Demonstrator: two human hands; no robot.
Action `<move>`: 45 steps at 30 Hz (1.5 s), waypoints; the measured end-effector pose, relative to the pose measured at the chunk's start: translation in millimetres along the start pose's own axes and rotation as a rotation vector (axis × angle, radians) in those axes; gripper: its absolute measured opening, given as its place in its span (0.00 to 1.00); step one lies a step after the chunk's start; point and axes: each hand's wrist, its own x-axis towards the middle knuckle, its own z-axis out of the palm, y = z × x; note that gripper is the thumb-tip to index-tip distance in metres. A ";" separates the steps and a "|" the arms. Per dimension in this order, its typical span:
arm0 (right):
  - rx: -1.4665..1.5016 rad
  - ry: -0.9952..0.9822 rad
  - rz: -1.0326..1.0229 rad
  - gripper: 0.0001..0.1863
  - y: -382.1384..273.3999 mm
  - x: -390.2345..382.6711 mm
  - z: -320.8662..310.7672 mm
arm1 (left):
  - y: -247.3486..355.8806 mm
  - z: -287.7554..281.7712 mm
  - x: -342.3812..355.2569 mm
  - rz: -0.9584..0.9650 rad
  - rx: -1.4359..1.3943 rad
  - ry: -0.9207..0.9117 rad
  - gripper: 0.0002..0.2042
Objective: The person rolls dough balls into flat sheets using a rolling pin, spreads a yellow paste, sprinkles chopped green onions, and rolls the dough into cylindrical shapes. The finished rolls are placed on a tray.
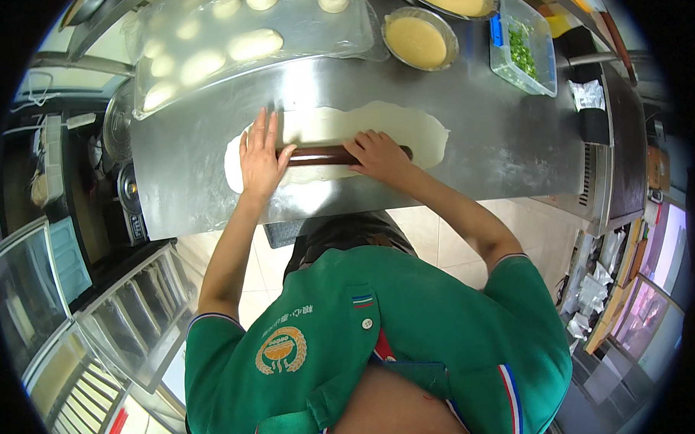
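Near the front edge of the steel worktable [514,157], both hands press on a dark brown wooden rolling pin [322,154] that lies crosswise on a wide, thin, pale sheet of dough [375,124]. The left hand [260,157] lies flat and open, fingers spread, its palm on the pin's left end. The right hand [377,156] rests with fingers curled over the pin's right part. Farther back, at the table's far left, a plastic-covered tray of pale round dough pieces [204,46] stands. Toward the far right sit a round metal bowl of yellow batter [418,40] and a clear plastic box of chopped green onion [524,48].
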 end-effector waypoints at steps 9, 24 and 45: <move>0.050 0.082 -0.139 0.33 -69.4 37.5 32.8 | -42.4 -4.5 -114.5 0.100 0.095 -0.108 0.31; 0.025 0.216 -0.028 0.22 -73.2 135.7 45.3 | -103.7 12.7 53.6 -0.031 0.012 -0.045 0.36; -0.136 0.186 0.739 0.46 142.0 -66.7 -9.3 | 122.3 78.9 49.8 0.005 -0.087 -0.172 0.35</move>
